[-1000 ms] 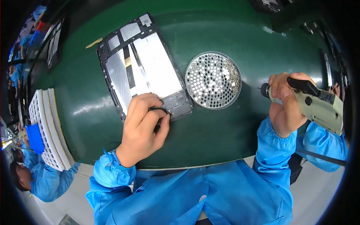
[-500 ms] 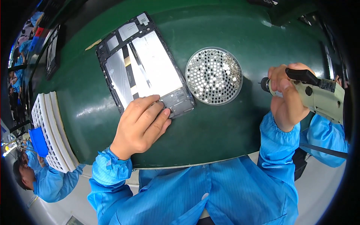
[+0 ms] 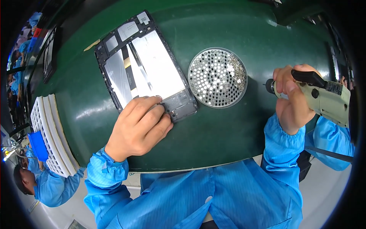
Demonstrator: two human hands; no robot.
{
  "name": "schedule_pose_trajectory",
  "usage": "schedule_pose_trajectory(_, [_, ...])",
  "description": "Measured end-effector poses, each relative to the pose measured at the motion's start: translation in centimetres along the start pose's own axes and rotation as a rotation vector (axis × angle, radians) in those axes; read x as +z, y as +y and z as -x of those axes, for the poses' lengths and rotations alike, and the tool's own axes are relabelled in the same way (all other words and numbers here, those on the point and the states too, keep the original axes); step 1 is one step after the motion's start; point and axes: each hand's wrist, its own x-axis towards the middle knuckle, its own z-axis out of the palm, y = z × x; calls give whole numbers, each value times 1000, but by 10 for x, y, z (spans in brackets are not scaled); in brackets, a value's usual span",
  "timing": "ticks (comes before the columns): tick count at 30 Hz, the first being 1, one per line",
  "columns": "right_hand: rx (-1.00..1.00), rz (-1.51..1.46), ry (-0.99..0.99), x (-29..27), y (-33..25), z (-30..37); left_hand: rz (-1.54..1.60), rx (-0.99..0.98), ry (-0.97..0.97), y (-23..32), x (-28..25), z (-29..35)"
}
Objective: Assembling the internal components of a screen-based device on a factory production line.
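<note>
An opened tablet chassis (image 3: 143, 68) with silver panels and a black frame lies tilted on the green mat (image 3: 228, 129). My left hand (image 3: 139, 128) rests on its near corner, fingers pressing the dark lower edge. To the right stands a round perforated screw tray (image 3: 217, 77) with several small screws heaped at its upper right. My right hand (image 3: 291, 99) is at the far right, closed around a beige electric screwdriver (image 3: 324, 97) held level above the mat, its tip pointing left toward the tray.
A stack of white gridded trays (image 3: 51, 133) stands on edge at the left. Another person in blue (image 3: 38, 179) works at the lower left. Dark panels (image 3: 47, 53) lie at the far left of the mat.
My left hand has shifted slightly on the tablet's near corner. My right hand with the screwdriver has risen a little and stays at the right.
</note>
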Motion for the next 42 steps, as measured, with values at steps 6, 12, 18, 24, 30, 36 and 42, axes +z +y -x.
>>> schedule_pose_trajectory(6, [21, -7, 30, 0, -1, -1, 59, 28, -96, -7, -5, -6])
schedule_pose_trajectory(12, [3, 6, 15, 3, -2, 0, 99, -10, -21, -4, -4, 3])
schedule_pose_trajectory(18, [28, 21, 25, 0, -2, -3, 184, -51, -81, -7, -6, 2])
schedule_pose_trajectory(24, [-5, 45, 18, -2, -2, -9, -97, -227, -30, 20, -11, 24])
schedule_pose_trajectory(30, [26, 33, 32, -2, 1, -5, -337, -441, -120, 0, -16, 18])
schedule_pose_trajectory(36, [49, 59, 74, -1, -5, 1, -313, -369, 73, -131, -12, -19])
schedule_pose_trajectory(42, [75, 99, 69, 0, -1, -2, -525, -396, 93, -179, 1, -40])
